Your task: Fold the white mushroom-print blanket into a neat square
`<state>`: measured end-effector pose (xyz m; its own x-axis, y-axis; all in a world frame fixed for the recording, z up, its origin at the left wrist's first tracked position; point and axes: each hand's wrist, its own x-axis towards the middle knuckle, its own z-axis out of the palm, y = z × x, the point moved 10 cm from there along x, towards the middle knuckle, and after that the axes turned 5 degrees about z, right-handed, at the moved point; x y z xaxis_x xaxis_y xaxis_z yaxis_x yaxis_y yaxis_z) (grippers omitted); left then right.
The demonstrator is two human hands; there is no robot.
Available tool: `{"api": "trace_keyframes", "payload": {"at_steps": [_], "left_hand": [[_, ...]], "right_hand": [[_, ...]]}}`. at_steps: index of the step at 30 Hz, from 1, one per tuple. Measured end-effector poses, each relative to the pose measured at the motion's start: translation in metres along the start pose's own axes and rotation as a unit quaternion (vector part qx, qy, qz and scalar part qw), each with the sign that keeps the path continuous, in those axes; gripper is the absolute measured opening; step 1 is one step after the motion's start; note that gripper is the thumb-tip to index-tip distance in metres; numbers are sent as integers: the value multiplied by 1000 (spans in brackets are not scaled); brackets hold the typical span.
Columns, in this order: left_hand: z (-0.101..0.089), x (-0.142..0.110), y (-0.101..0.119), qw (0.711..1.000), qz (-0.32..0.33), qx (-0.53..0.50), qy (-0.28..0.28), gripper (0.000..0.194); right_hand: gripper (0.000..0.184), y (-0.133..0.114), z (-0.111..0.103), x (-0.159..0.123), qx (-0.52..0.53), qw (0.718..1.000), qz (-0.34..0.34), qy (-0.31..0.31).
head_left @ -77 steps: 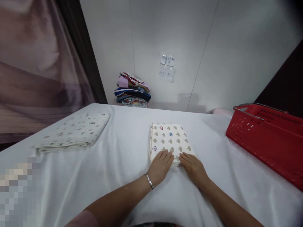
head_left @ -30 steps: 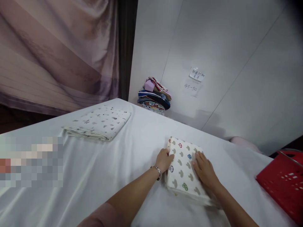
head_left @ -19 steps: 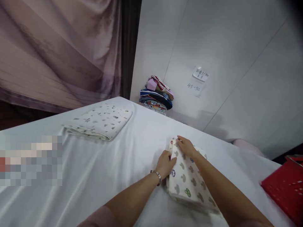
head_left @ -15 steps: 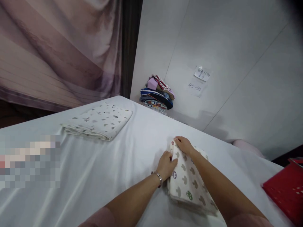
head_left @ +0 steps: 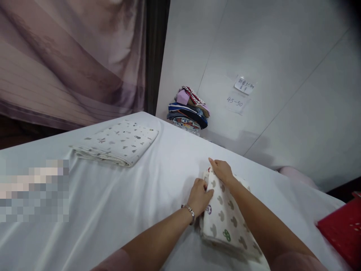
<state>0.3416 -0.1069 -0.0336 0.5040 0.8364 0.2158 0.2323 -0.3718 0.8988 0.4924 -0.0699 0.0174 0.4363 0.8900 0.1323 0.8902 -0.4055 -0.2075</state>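
Note:
A folded cream cloth printed with grey, green and purple mushroom shapes lies on the white-covered table. My left hand, with a bracelet at its wrist, closes on the cloth's left edge, thumb on top and fingertips curled at the side. At the far left corner, my right hand is closed on the cloth between thumb and fingers; part of its grip is hidden. My right forearm covers some of the cloth's right side.
Another folded white cloth with small leaf-like prints lies on the table to the left. A pile of folded fabrics stands beyond the far edge by the wall. Something red is at the right edge. Paper notes hang on the wall.
My right hand has shifted slightly up and right at the cloth's far corner. My left hand stays at the left edge, and the view has turned a little.

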Motion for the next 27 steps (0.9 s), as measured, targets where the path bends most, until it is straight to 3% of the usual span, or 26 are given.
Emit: {"api": "trace_keyframes", "payload": {"at_steps": [7, 13, 19, 22, 27], "left_hand": [[0, -2, 6, 999, -23, 29, -32, 15], [-1, -3, 12, 998, -36, 10, -48, 17], [15, 0, -11, 985, -99, -141, -30, 12], [26, -2, -27, 970, -149, -186, -43, 25], [21, 1, -21, 991, -87, -69, -72, 30]], "right_hand": [[64, -2, -5, -1, 1, 1000, 2, 6], [60, -19, 5, -3, 22, 998, -43, -39], [62, -16, -3, 2, -20, 1000, -9, -16], [54, -15, 1, 5, -49, 999, 7, -12], [49, -21, 21, 5, -63, 997, 5, -37]]}}
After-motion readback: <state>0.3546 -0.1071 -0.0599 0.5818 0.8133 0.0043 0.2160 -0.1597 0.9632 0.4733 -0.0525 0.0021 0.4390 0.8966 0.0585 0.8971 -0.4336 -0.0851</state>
